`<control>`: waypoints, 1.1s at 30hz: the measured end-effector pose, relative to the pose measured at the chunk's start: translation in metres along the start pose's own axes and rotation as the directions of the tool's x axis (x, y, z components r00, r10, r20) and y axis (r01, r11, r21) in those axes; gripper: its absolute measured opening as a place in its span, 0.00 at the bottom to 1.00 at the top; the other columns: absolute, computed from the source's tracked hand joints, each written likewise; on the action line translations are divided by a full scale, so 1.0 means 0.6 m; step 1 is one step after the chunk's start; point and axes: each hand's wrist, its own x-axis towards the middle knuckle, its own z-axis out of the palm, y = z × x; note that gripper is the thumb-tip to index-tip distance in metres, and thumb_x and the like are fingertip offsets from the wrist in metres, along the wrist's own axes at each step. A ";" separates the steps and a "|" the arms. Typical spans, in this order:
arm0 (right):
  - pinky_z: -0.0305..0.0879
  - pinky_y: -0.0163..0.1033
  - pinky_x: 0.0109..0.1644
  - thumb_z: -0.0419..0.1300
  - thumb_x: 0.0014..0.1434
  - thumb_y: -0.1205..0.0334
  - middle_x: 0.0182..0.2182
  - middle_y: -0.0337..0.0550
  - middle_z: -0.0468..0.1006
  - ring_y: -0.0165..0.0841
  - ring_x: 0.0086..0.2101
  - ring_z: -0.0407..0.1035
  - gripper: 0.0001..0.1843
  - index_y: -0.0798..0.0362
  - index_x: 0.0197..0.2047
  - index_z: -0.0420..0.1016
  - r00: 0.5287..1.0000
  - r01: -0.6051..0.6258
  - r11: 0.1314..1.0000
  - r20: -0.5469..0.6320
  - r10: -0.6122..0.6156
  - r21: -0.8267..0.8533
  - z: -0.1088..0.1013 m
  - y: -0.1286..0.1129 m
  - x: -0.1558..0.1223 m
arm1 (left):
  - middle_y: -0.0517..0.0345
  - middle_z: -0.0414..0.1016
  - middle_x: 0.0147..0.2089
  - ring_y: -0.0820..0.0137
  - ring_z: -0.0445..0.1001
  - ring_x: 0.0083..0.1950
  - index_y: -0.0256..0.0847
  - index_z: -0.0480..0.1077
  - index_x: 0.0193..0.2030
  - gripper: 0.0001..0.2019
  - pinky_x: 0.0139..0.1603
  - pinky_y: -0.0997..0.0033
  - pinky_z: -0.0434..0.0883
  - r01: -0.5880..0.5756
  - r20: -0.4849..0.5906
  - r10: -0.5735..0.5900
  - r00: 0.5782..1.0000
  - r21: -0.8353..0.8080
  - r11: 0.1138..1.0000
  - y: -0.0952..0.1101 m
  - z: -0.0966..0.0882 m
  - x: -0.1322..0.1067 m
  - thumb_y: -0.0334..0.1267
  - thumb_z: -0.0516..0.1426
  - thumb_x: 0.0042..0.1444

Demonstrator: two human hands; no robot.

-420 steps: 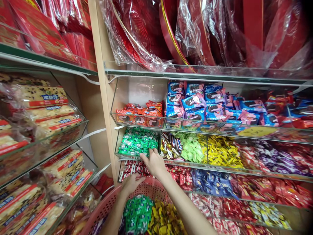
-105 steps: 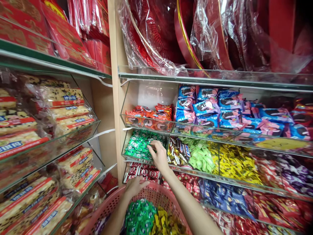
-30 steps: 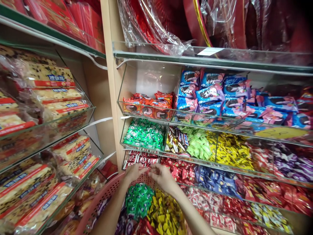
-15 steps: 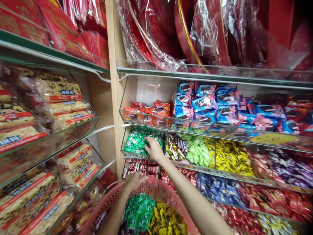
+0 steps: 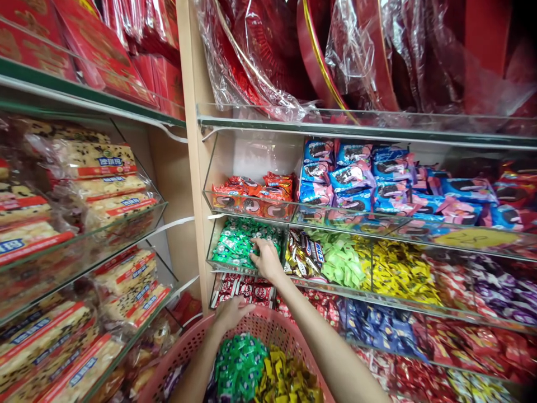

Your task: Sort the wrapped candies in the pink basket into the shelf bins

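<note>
My right hand reaches into a clear bin of green-wrapped candies. Its thumb and fingers are curved and apart at the candies' surface, with nothing visible between them. Below, my left hand grips the far rim of a pink perforated plastic basket. Inside the basket, a heap of green-wrapped candies lies beside yellow-wrapped candies. Some purple wrappers show partly behind my left forearm.
Blue cookie packets and red packets fill the shelf above. Chocolate bars, light green candies and yellow candies stand right of my hand. A wooden post divides this rack from shelves of wrapped pastries.
My right hand has shifted slightly right and down over the green candies. The left hand keeps its hold on the basket rim, and the view has moved a little.
</note>
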 end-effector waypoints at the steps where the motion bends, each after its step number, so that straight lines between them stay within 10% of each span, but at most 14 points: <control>1: 0.57 0.41 0.45 0.57 0.52 0.70 0.34 0.43 0.72 0.36 0.38 0.62 0.18 0.53 0.48 0.68 1.000 0.010 1.000 0.001 -0.010 0.028 0.001 0.002 0.001 | 0.60 0.76 0.34 0.67 0.73 0.36 0.44 0.68 0.32 0.26 0.30 0.76 0.55 -0.001 0.000 0.001 1.000 -0.003 1.000 0.000 0.000 0.000 0.64 0.44 0.52; 14: 0.62 0.32 0.30 0.60 0.49 0.59 0.30 0.35 0.66 0.24 0.24 0.62 0.17 0.52 0.44 0.68 0.996 -0.041 0.712 -0.030 0.087 0.701 -0.001 0.001 0.008 | 0.58 0.76 0.35 0.68 0.72 0.35 0.45 0.70 0.35 0.29 0.31 0.76 0.56 -0.024 0.001 0.024 1.000 -0.024 0.999 0.002 -0.007 -0.006 0.66 0.42 0.51; 33: 0.68 0.35 0.36 0.60 0.50 0.54 0.40 0.43 0.72 0.26 0.27 0.68 0.18 0.54 0.43 0.69 0.996 -0.047 0.684 -0.018 0.089 0.728 -0.009 -0.005 0.001 | 0.58 0.76 0.35 0.68 0.72 0.37 0.44 0.70 0.37 0.28 0.33 0.75 0.57 0.004 0.012 -0.004 1.000 -0.015 1.000 0.001 -0.003 -0.003 0.65 0.43 0.51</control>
